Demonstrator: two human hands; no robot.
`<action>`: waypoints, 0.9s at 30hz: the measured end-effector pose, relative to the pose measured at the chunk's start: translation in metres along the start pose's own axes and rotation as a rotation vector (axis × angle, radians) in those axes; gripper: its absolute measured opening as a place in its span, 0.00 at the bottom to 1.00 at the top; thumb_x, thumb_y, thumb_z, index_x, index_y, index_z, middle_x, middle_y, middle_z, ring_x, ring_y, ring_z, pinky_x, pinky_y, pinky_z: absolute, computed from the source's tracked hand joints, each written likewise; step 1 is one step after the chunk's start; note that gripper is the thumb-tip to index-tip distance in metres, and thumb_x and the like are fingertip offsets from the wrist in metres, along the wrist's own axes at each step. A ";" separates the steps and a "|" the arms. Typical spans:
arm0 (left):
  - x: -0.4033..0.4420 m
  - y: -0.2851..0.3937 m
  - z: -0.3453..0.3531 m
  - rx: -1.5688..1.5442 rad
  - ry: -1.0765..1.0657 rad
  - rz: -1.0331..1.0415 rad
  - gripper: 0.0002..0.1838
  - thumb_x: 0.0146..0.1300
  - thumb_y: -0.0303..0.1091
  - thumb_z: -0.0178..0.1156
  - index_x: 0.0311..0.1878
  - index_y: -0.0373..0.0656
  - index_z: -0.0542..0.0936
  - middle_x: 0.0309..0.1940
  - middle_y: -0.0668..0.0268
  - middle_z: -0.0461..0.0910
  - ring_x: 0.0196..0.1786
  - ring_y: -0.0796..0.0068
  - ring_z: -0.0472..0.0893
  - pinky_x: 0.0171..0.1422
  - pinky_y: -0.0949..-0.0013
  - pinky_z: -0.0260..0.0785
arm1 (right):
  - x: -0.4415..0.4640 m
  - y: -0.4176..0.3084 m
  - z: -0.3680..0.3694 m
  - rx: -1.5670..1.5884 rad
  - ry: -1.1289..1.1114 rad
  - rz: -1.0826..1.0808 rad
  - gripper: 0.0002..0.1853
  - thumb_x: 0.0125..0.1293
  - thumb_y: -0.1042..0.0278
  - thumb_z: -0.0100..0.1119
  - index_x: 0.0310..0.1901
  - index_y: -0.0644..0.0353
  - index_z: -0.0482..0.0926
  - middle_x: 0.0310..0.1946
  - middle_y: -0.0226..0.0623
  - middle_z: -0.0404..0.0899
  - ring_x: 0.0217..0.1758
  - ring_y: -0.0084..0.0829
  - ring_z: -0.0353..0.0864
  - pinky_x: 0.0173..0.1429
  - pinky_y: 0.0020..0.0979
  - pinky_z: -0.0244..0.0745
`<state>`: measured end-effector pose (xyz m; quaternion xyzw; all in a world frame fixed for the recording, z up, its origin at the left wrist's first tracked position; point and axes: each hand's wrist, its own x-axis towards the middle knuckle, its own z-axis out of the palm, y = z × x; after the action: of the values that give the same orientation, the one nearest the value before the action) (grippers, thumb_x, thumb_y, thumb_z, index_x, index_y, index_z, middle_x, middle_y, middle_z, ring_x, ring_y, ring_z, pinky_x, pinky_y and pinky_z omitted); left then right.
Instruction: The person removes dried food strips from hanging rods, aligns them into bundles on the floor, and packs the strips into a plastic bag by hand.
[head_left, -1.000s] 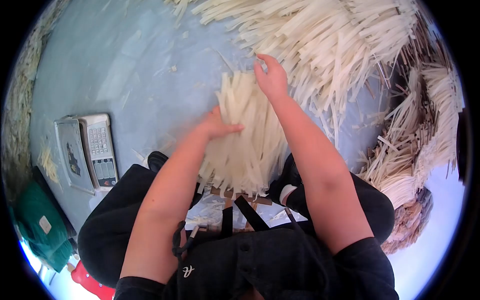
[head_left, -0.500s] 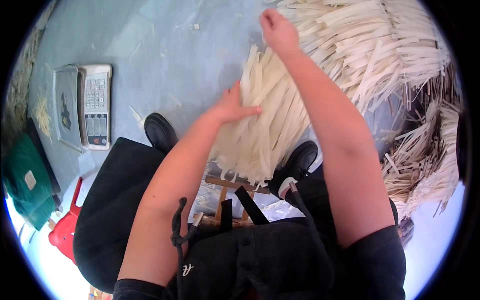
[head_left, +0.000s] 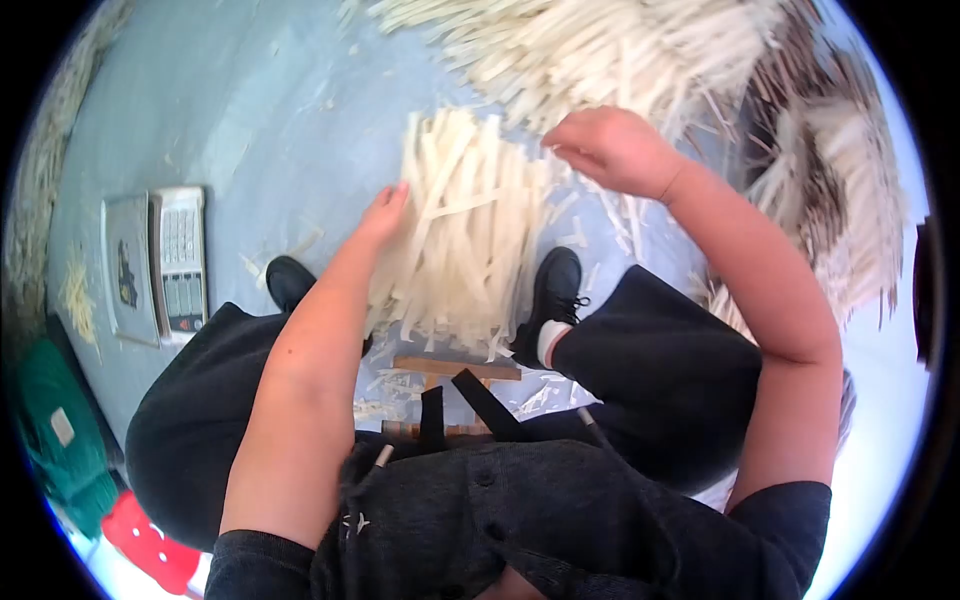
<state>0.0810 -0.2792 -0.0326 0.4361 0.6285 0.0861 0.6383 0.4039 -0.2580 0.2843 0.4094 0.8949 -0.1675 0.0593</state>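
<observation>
A bundle of pale, flat strips [head_left: 470, 215] lies between my feet, most of them roughly lengthwise and a few crossed on top. My left hand [head_left: 383, 213] rests against the bundle's left edge, fingers stretched out and partly hidden beside the strips. To the right of the bundle's upper end, my right hand [head_left: 615, 150] is raised with its fingers bent together. Whatever its fingertips hold, if anything, is too small to make out.
A larger heap of pale strips [head_left: 600, 60] spreads across the far right, with darker strips [head_left: 790, 75] beside it. At left sits a digital scale [head_left: 180, 260]. My shoes [head_left: 557, 290] flank the bundle. A wooden bar [head_left: 455, 368] lies in front of me; a red stool [head_left: 150, 540] stands lower left.
My right hand has come back from the large heap toward me, to the bundle's right side. The left hand has shifted from on top of the strips to their left edge.
</observation>
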 end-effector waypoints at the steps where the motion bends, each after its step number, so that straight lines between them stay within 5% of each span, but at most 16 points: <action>1: -0.016 0.012 0.000 0.156 0.049 -0.033 0.48 0.67 0.71 0.42 0.74 0.36 0.60 0.73 0.46 0.60 0.76 0.50 0.59 0.78 0.57 0.51 | -0.020 -0.004 -0.021 0.022 0.027 0.129 0.11 0.67 0.61 0.55 0.48 0.52 0.79 0.38 0.38 0.81 0.46 0.44 0.80 0.51 0.42 0.76; 3: -0.040 0.040 0.004 0.404 0.195 -0.115 0.48 0.67 0.70 0.42 0.72 0.32 0.60 0.72 0.42 0.59 0.75 0.45 0.58 0.79 0.56 0.51 | -0.068 -0.013 -0.051 -0.056 0.045 0.250 0.11 0.68 0.61 0.54 0.48 0.51 0.79 0.38 0.38 0.82 0.45 0.44 0.81 0.50 0.43 0.76; 5: -0.046 0.048 0.003 0.620 0.252 0.035 0.49 0.67 0.69 0.43 0.71 0.28 0.60 0.70 0.38 0.61 0.75 0.44 0.59 0.79 0.55 0.50 | -0.132 -0.020 -0.070 -0.062 0.106 0.441 0.12 0.67 0.61 0.55 0.49 0.51 0.80 0.41 0.39 0.83 0.46 0.43 0.82 0.49 0.42 0.76; 7: -0.023 0.038 0.001 0.586 0.331 0.115 0.49 0.65 0.68 0.47 0.71 0.29 0.61 0.69 0.39 0.63 0.74 0.43 0.61 0.77 0.54 0.53 | -0.185 -0.032 -0.070 0.270 0.139 0.688 0.17 0.65 0.56 0.59 0.53 0.51 0.80 0.48 0.40 0.84 0.49 0.42 0.82 0.54 0.39 0.76; 8: -0.033 0.055 0.000 0.545 0.270 0.189 0.47 0.65 0.67 0.49 0.71 0.31 0.63 0.68 0.39 0.65 0.73 0.44 0.63 0.76 0.53 0.55 | -0.215 -0.032 -0.053 0.506 0.171 0.753 0.20 0.69 0.53 0.58 0.58 0.52 0.79 0.49 0.35 0.84 0.48 0.32 0.82 0.58 0.35 0.76; 10: -0.057 0.091 0.002 0.443 0.189 0.281 0.43 0.65 0.65 0.52 0.70 0.34 0.66 0.65 0.46 0.71 0.69 0.53 0.69 0.73 0.59 0.58 | -0.260 -0.063 -0.030 1.094 0.159 0.779 0.25 0.70 0.48 0.57 0.61 0.55 0.78 0.57 0.34 0.81 0.62 0.31 0.76 0.70 0.30 0.66; 11: -0.074 0.112 0.006 0.330 0.120 0.289 0.42 0.66 0.64 0.53 0.69 0.35 0.67 0.64 0.49 0.73 0.67 0.56 0.72 0.72 0.62 0.59 | -0.285 -0.069 0.010 1.318 0.323 0.727 0.24 0.70 0.53 0.57 0.61 0.59 0.77 0.58 0.36 0.80 0.62 0.30 0.76 0.69 0.31 0.66; 12: -0.092 0.136 0.010 0.355 0.107 0.315 0.42 0.66 0.64 0.53 0.69 0.35 0.67 0.64 0.49 0.73 0.67 0.56 0.72 0.72 0.62 0.59 | -0.308 -0.098 0.026 1.019 0.390 0.758 0.24 0.67 0.56 0.59 0.61 0.58 0.77 0.59 0.38 0.80 0.62 0.30 0.75 0.68 0.33 0.67; 13: -0.111 0.159 0.014 0.326 0.025 0.284 0.41 0.66 0.64 0.53 0.71 0.40 0.66 0.68 0.53 0.69 0.71 0.56 0.67 0.73 0.57 0.57 | -0.320 -0.124 0.074 1.093 0.540 1.061 0.24 0.65 0.59 0.60 0.60 0.60 0.78 0.58 0.40 0.80 0.61 0.31 0.76 0.66 0.34 0.68; 15: -0.142 0.193 0.023 0.327 -0.064 0.275 0.40 0.66 0.64 0.53 0.73 0.45 0.65 0.72 0.58 0.65 0.74 0.56 0.62 0.74 0.52 0.54 | -0.316 -0.141 0.246 1.087 0.740 0.976 0.26 0.64 0.56 0.61 0.60 0.60 0.77 0.55 0.45 0.82 0.59 0.34 0.79 0.65 0.34 0.69; 16: -0.157 0.209 0.032 0.317 -0.090 0.271 0.40 0.66 0.64 0.54 0.73 0.48 0.65 0.73 0.58 0.63 0.74 0.57 0.61 0.73 0.49 0.54 | -0.302 -0.147 0.304 1.143 0.801 1.096 0.27 0.64 0.54 0.62 0.61 0.60 0.77 0.53 0.47 0.82 0.58 0.35 0.80 0.64 0.34 0.70; 19: -0.204 0.239 0.055 0.364 -0.141 0.303 0.36 0.66 0.62 0.55 0.71 0.50 0.67 0.71 0.63 0.65 0.73 0.61 0.63 0.71 0.51 0.57 | -0.318 -0.213 0.266 1.379 0.999 1.227 0.26 0.62 0.51 0.63 0.56 0.62 0.79 0.49 0.49 0.83 0.57 0.41 0.80 0.61 0.36 0.72; 21: -0.228 0.254 0.066 0.404 -0.166 0.338 0.33 0.68 0.59 0.55 0.70 0.50 0.70 0.69 0.66 0.68 0.71 0.64 0.65 0.70 0.54 0.59 | -0.345 -0.216 0.284 0.907 0.918 1.694 0.25 0.60 0.50 0.65 0.50 0.63 0.78 0.44 0.49 0.82 0.51 0.45 0.81 0.56 0.40 0.74; 23: -0.245 0.262 0.066 0.493 -0.262 0.365 0.34 0.68 0.60 0.55 0.72 0.54 0.67 0.74 0.60 0.61 0.73 0.59 0.63 0.71 0.52 0.58 | -0.390 -0.208 0.328 0.660 1.001 1.917 0.27 0.58 0.52 0.68 0.50 0.61 0.72 0.45 0.50 0.77 0.49 0.49 0.79 0.56 0.42 0.74; 25: -0.261 0.264 0.061 0.515 -0.270 0.378 0.30 0.70 0.57 0.54 0.71 0.54 0.69 0.72 0.63 0.64 0.71 0.60 0.66 0.70 0.53 0.59 | -0.420 -0.216 0.331 0.268 0.818 2.149 0.29 0.55 0.50 0.70 0.50 0.59 0.70 0.45 0.46 0.74 0.52 0.47 0.77 0.53 0.46 0.75; 27: -0.269 0.264 0.052 0.534 -0.184 0.352 0.29 0.70 0.56 0.54 0.70 0.55 0.70 0.71 0.65 0.66 0.70 0.62 0.68 0.69 0.55 0.61 | -0.440 -0.224 0.336 0.431 0.476 2.386 0.31 0.53 0.49 0.71 0.53 0.57 0.71 0.49 0.43 0.72 0.58 0.48 0.73 0.54 0.45 0.75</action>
<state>0.1903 -0.3196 0.3298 0.6957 0.4838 -0.0125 0.5308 0.5140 -0.8255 0.1327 0.9910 -0.0957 -0.0741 -0.0579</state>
